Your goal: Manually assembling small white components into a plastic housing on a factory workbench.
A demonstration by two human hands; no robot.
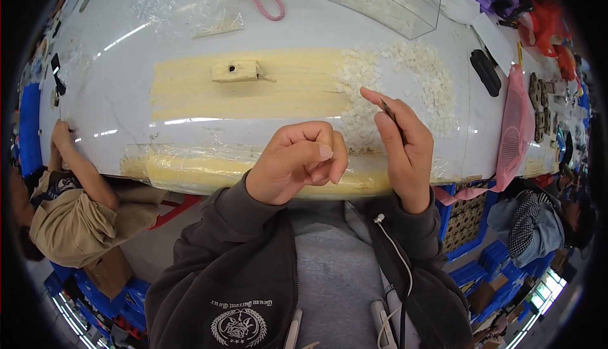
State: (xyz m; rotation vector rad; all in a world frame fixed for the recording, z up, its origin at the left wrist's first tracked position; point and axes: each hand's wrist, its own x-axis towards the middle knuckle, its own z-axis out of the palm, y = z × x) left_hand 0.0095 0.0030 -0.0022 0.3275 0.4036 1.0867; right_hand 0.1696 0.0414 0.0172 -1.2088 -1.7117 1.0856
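Head view showed the right hand [408,152] clamping a thin dark tool [389,112] between thumb and fingers, near white chips [361,73], probably spread there for easy reach. The left hand [292,162] curled its fingers inward; whether around anything, I could not tell.

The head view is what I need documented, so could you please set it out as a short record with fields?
Left: left hand, fingers curled, no held thing visible
Right: right hand, gripping a thin dark tool
Mid-table: yellow strips, a small yellow block with a hole on them
Scattered: small white pieces, right of the strips
Far side: clear bin holding white pieces; pink loop left of it
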